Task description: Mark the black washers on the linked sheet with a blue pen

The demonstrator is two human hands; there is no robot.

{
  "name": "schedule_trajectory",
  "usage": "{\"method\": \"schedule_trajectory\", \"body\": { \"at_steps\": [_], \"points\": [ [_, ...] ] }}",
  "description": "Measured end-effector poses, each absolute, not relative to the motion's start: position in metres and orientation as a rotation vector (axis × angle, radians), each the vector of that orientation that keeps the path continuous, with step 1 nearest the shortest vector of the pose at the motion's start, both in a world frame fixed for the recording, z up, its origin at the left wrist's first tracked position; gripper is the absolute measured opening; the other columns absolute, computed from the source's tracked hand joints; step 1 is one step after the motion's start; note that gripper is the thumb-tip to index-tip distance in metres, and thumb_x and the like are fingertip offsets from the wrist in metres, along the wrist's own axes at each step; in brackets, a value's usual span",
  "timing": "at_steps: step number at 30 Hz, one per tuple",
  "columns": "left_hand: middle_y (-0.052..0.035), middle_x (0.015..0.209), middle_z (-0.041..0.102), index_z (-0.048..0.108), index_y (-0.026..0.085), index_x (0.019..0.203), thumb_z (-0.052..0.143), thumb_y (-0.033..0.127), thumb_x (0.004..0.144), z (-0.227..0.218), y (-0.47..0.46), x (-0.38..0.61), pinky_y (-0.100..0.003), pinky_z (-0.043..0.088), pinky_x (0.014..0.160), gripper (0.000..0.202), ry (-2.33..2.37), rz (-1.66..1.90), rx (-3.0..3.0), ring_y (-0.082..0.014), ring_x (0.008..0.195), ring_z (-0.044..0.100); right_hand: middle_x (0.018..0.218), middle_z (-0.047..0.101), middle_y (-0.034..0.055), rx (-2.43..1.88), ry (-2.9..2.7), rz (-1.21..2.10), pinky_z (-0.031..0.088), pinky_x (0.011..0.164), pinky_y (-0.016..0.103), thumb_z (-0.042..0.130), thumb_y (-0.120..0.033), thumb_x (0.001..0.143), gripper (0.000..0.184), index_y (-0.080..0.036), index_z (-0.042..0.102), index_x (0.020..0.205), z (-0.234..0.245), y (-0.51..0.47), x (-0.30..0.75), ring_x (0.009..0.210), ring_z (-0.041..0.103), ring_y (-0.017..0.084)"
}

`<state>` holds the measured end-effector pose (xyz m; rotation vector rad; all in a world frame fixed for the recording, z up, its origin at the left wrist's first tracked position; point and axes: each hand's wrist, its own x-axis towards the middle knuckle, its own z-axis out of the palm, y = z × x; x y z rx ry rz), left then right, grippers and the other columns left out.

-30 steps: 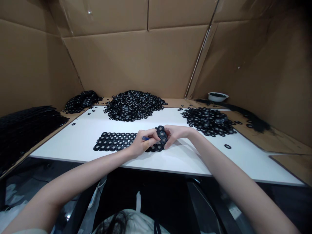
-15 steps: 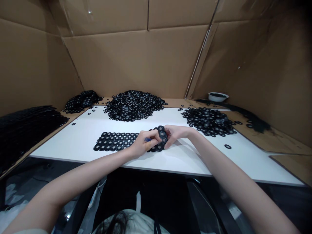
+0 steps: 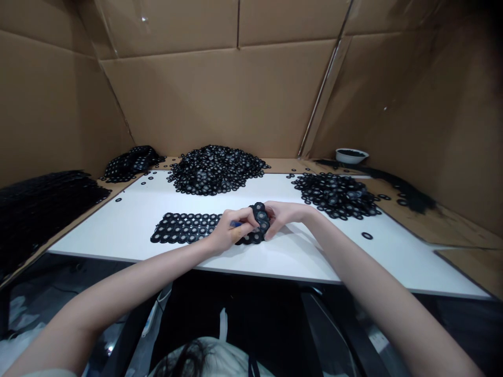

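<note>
A strip of joined black rings (image 3: pixel 184 228) with pale centres lies in several rows on the white tabletop. At its right end my left hand (image 3: pixel 231 229) is closed around a small blue-handled tool (image 3: pixel 236 224), whose tip is hidden among the rings. My right hand (image 3: pixel 283 214) grips the strip's raised right end, thumb in front and fingers behind it. Part of the strip is hidden under my left hand. One loose black ring (image 3: pixel 367 236) lies to the right of my right hand.
Behind the strip rises a large heap of black rings (image 3: pixel 216 170), with another ring pile (image 3: pixel 336 195) at right. A white bowl (image 3: pixel 352 156) stands at the back right. Dark folded pieces (image 3: pixel 131 162) and a black stack (image 3: pixel 43 209) lie left. Cardboard walls (image 3: pixel 220 99) enclose the table.
My left hand has shifted very slightly left with the blue-handled tool. My right hand keeps its hold on the strip's end.
</note>
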<state>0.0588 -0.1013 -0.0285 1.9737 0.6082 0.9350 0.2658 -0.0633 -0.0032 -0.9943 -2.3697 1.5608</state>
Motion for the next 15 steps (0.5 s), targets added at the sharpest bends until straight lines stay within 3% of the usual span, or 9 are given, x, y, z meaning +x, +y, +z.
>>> {"method": "schedule_trajectory", "body": {
  "at_steps": [15],
  "points": [
    [-0.0007, 0.067, 0.055, 0.059, 0.012, 0.073, 0.051, 0.026, 0.082, -0.0195, -0.1071, 0.0595, -0.021, 0.039, 0.06, 0.018, 0.531, 0.858, 2.056, -0.0101, 0.062, 0.049, 0.079, 0.059, -0.0003, -0.96, -2.373, 1.596, 0.044, 0.068, 0.026, 0.079, -0.03, 0.055, 0.039, -0.013, 0.061, 0.085, -0.0051, -0.0616, 0.2666, 0.074, 0.054, 0.015]
  ]
}}
